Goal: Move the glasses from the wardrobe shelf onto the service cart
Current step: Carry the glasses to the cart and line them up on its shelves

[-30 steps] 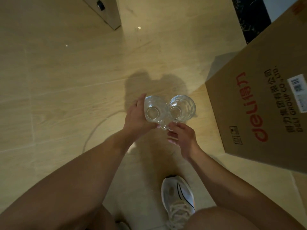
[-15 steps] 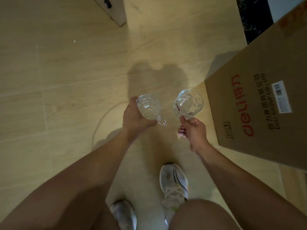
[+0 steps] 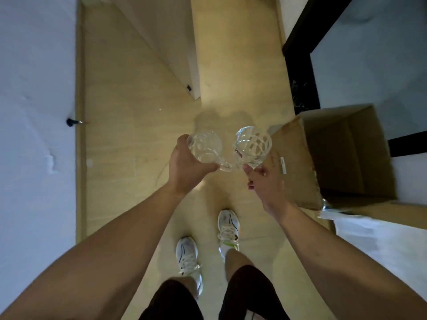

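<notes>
Two glass mugs in carriage over the floor; service cart not in view.

Nearest, white trainers stood on the wood floor. The left hand gripped one cut-glass mug, fingers curled round its body. The right hand pinched the second glass mug at its base; the remaining fingers could not be made out. The mugs, touching a second earlier, were now apart, one per hand. An open cardboard box lay right, a wooden door beyond. Judged: transport under way, placement outstanding.
</notes>
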`<state>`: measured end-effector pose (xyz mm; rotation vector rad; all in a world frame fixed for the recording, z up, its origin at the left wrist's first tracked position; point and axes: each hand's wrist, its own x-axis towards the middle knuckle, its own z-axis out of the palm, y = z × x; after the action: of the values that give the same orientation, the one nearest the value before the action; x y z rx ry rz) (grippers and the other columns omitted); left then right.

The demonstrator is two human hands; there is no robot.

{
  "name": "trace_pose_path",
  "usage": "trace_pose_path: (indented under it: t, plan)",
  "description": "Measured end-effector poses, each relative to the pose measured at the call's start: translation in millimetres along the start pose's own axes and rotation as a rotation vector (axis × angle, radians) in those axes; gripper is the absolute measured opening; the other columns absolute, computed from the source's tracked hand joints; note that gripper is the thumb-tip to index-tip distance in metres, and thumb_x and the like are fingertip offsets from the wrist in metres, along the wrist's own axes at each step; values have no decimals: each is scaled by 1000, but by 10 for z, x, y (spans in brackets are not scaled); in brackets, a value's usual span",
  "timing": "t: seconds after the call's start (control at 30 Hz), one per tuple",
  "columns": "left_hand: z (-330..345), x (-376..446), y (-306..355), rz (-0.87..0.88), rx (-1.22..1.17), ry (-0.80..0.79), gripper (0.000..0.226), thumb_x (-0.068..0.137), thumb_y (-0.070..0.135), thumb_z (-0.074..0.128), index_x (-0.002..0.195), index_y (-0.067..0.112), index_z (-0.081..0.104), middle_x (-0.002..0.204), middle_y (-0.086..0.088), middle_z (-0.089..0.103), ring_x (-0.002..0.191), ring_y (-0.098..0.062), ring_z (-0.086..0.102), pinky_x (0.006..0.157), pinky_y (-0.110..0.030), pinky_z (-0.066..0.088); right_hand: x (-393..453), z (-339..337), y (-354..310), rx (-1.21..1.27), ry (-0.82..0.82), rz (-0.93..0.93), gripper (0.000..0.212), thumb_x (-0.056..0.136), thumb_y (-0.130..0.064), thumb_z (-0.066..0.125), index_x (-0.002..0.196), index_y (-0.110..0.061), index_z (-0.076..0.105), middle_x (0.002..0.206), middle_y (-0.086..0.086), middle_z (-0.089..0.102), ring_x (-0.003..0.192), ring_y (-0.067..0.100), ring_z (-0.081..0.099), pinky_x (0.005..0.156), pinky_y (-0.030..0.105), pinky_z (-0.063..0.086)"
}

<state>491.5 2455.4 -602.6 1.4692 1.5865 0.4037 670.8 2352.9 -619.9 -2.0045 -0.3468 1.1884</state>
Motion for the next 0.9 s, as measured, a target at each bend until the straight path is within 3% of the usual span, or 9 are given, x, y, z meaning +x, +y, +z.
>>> trace_pose_path:
  t: [0.17, 0.3, 0.4, 0.5, 0.6, 0.67, 0.8, 0.9]
  plan:
    - [-917, -401, 995, 99, -20, 67, 105, 47, 40, 97, 136, 16, 46, 121, 6, 58, 108, -17, 59, 86, -28, 47, -841, -282, -1128, -57, -58, -105, 37, 90, -36, 76, 84, -12, 48, 75, 13, 49, 66, 23, 51, 66, 39, 46]
    - [-1730, -663, 1811, 197, -87, 109, 104, 51, 33, 99, 138, 13, 47, 132, -2, 57, 120, -21, 56, 101, -35, 48, -1448, -388, -2052, -110, -43, -270, 37, 90, -37, 76, 87, -7, 55, 77, 14, 56, 62, 19, 53, 57, 32, 51]
    - [-2364, -896, 2336, 319, -106, 195, 101, 48, 40, 99, 133, 15, 49, 124, 2, 60, 112, -18, 59, 92, -31, 49, -1879, -380, -2713, -125, 13, -373, 52, 87, -41, 78, 94, 7, 59, 76, 11, 63, 62, 20, 58, 66, 43, 59]
    - [-2967, -1121, 2798, 405, -162, 251, 104, 48, 39, 98, 136, 19, 47, 122, 5, 59, 109, -15, 58, 89, -28, 47, -2244, -338, -3313, -76, 6, -482, 51, 86, -42, 79, 92, 4, 59, 75, 11, 62, 60, 21, 57, 61, 42, 58]
    - [-3515, -1318, 3154, 444, -306, 316, 96, 49, 28, 100, 131, 25, 48, 118, 8, 60, 107, -12, 61, 91, -30, 51, -2575, -274, -3864, -27, -62, -604, 43, 86, -42, 79, 87, -5, 57, 70, 10, 60, 59, 22, 56, 57, 35, 53]
    - [-3858, -1474, 3349, 461, -394, 363, 91, 48, 26, 99, 124, 29, 50, 111, 12, 59, 102, -8, 61, 85, -30, 52, -2776, -233, -4204, 14, -127, -677, 39, 87, -38, 80, 83, -13, 51, 65, 8, 55, 58, 22, 52, 54, 35, 49]
    - [-4484, -1815, 3690, 489, -518, 480, 88, 41, 36, 96, 117, 36, 52, 106, 12, 58, 90, -4, 62, 62, -23, 47, -3074, -104, -4820, 70, -270, -788, 36, 87, -34, 81, 84, -11, 53, 63, 10, 52, 53, 21, 47, 53, 34, 43]
    - [-4883, -2141, 3935, 518, -600, 579, 96, 41, 40, 97, 124, 32, 51, 109, 10, 57, 94, -8, 63, 64, -28, 49, -3305, 23, -5240, 80, -384, -870, 38, 87, -39, 79, 82, -15, 50, 63, 12, 54, 52, 23, 50, 52, 35, 43]
